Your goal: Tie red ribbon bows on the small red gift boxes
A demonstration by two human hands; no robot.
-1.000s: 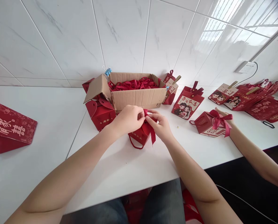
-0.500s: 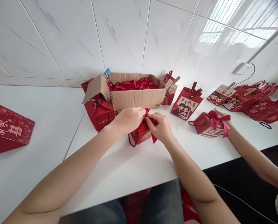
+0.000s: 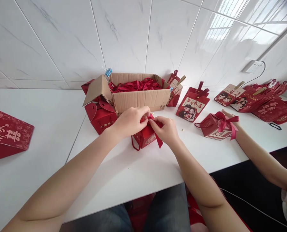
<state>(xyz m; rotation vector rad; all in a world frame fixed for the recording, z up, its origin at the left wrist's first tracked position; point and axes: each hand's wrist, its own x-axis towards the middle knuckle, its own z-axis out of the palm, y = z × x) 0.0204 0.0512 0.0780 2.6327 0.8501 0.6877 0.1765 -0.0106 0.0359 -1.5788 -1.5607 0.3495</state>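
A small red gift box (image 3: 147, 138) with a rope handle hanging at its left side stands on the white table (image 3: 124, 180). Both my hands meet over its top at a red ribbon (image 3: 159, 141), one end of which hangs down the box's right side. My left hand (image 3: 134, 120) pinches the ribbon between thumb and fingers. Close against it, my right hand (image 3: 166, 129) also has its fingertips closed on the ribbon. The fingers partly hide the ribbon's middle and the top of the box.
Behind is a cardboard box (image 3: 138, 100) of red ribbons, with a red box (image 3: 101, 117) beside it. Further right stand a couple-print box (image 3: 191, 106), a bowed box (image 3: 214, 127) touched by another person's hand (image 3: 231, 117), and several more. A red box (image 3: 10, 135) lies far left.
My left hand's fingers have lifted and curled a little above the ribbon, opening a small gap under them. The view has shifted slightly.
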